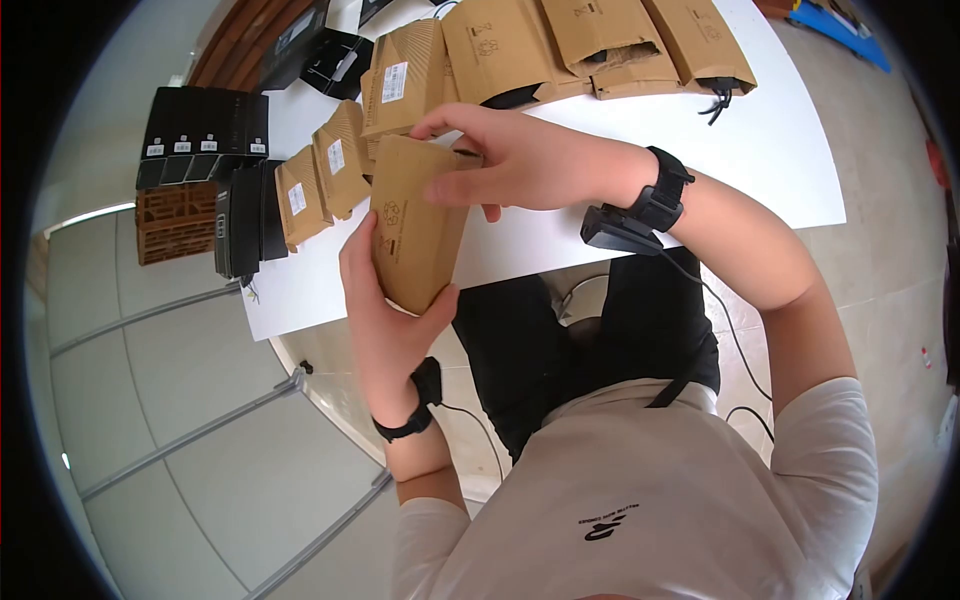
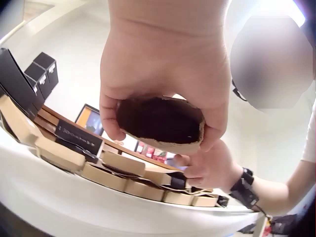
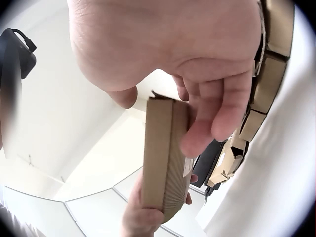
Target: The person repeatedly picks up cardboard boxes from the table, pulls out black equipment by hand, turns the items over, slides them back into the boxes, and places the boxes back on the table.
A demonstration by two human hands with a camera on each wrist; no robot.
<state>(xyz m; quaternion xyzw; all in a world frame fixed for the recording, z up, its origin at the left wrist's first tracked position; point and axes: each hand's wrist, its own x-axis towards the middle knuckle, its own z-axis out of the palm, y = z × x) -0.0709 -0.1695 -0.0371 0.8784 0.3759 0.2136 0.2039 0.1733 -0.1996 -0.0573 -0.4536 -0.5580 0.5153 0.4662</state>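
My left hand (image 1: 385, 290) grips the near end of a brown cardboard box (image 1: 415, 225), thumb on one side and fingers on the other. The box is tilted above the table's front edge and bears printed recycling marks. In the left wrist view its near end is uncovered, with a torn rim and a dark inside (image 2: 160, 122); the contents are hidden. Over the far end is my right hand (image 1: 520, 160), its thumb overlapping the printed face in the head view. The right wrist view shows the thumb apart from the box and the loosely bent fingers (image 3: 197, 140) alongside it.
Several brown cardboard boxes (image 1: 500, 45) line the table's (image 1: 780, 140) far side, one with a black cable (image 1: 718, 95) hanging out. Smaller labelled boxes (image 1: 303, 197) stand at the left, beside black boxes (image 1: 205, 125). Thin cables (image 1: 725, 320) run from both wrist straps.
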